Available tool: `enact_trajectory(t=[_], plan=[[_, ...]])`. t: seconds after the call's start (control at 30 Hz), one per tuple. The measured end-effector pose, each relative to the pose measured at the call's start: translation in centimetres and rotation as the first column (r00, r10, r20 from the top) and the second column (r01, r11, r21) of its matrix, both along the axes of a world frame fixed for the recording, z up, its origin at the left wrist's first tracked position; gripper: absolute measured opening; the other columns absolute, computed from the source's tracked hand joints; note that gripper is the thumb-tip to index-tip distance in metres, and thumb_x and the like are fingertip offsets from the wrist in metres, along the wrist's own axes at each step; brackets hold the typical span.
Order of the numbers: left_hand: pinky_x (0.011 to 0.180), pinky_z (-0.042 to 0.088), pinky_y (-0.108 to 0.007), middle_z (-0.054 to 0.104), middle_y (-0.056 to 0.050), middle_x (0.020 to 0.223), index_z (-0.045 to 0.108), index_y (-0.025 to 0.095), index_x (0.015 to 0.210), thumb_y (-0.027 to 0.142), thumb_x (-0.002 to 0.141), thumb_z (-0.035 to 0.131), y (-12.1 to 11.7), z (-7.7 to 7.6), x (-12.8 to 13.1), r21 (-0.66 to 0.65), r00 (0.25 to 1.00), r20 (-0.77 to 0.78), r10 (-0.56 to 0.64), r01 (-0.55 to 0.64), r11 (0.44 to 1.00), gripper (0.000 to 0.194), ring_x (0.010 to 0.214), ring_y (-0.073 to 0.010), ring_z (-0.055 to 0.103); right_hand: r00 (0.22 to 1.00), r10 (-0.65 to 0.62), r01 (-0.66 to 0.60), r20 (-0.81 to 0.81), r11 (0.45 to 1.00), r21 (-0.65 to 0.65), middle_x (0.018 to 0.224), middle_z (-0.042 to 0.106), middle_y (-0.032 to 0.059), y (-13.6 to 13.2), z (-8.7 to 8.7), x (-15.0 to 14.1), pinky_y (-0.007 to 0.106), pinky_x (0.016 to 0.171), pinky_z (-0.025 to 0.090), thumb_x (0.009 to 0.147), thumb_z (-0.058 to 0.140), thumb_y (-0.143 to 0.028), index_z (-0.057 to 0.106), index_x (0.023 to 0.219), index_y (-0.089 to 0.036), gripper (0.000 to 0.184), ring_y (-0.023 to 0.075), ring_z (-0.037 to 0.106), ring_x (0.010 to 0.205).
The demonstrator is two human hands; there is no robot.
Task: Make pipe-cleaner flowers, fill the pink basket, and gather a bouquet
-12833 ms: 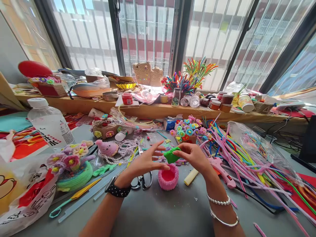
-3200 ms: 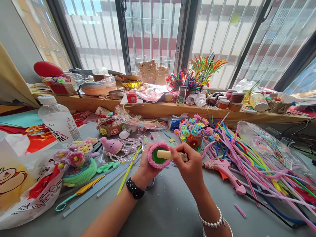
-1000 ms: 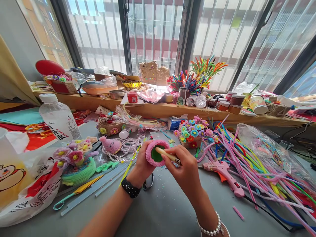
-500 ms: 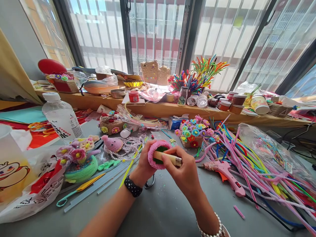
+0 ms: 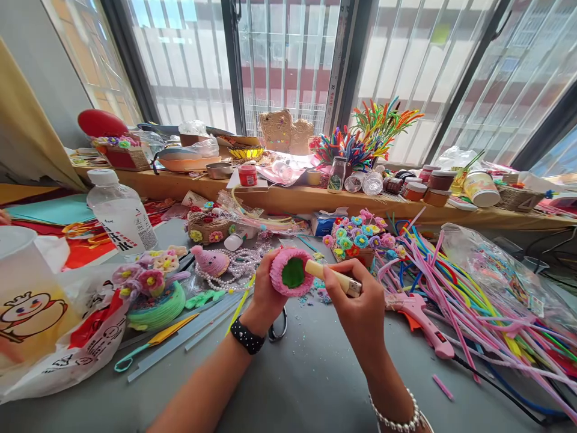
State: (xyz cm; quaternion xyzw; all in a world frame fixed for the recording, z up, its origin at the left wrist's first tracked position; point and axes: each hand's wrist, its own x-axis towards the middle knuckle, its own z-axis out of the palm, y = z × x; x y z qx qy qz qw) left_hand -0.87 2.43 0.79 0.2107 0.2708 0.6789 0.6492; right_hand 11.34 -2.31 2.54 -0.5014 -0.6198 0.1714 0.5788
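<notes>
Left hand [image 5: 265, 294]: fingers curled around outside of round fuzzy pink cup [image 5: 278, 273], held above grey desk [image 5: 306, 373], opening tilted toward near side, green lining [image 5: 293, 272] inside. Right hand [image 5: 360, 307]: fingers closed in pinch on cream cylindrical stick [image 5: 336, 278] with metal end; opposite end at cup's right rim, contact unclear. Pink plastic glue gun [image 5: 424, 322] lies right, beside pile of long fuzzy multicoloured stems [image 5: 455, 294]. Silvery scissors handle [image 5: 283, 326] partly hidden, near side of cup.

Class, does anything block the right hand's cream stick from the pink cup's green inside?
Nothing visible does. The pink cup leaves its green inside uncovered; in view, the tip of the cream stick overlaps the cup's right rim, contact unclear.
</notes>
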Motion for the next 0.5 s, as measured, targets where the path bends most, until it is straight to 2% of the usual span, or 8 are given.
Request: enact_trajectory(t=[0.17,0.3,0.5], plan=[[0.061,0.042,-0.023,0.063,-0.001,0.068,0.062,0.013,0.071,0.027,0.064,0.052,-0.3,-0.3,0.3,0.065,0.994,-0.107,0.038,-0.031,0.997,0.019,0.063,-0.0135,0.056,0.983,-0.030,0.024,0.181,0.999,0.034,0.057,0.056,-0.0025,0.2,-0.9,-1.0,0.019,0.047,0.037,0.073,0.050,-0.028,0.052,0.068,-0.017,0.013,0.0083,0.048,0.046],[0.061,0.041,-0.022,0.063,-0.001,0.071,0.063,0.014,0.074,0.026,0.064,0.051,-0.5,-0.4,0.5,0.103,0.981,-0.169,0.093,-0.077,0.992,0.019,0.066,-0.0135,0.056,0.962,-0.082,0.065,0.260,0.995,0.074,0.059,0.057,-0.0016,0.5,-1.6,-1.3,0.020,0.048,0.036,0.075,0.048,-0.026,0.051,0.071,-0.017,0.010,0.0095,0.050,0.048],[0.060,0.041,-0.022,0.064,-0.003,0.067,0.063,0.011,0.067,0.025,0.064,0.049,-0.2,-0.5,0.5,0.065,0.991,-0.133,0.030,-0.021,0.998,0.020,0.062,-0.0140,0.056,0.918,-0.166,0.093,0.359,0.973,0.212,0.059,0.058,0.0001,1.0,-2.5,-1.7,0.021,0.048,0.035,0.078,0.044,-0.022,0.051,0.071,-0.016,0.011,0.0107,0.051,0.049]])
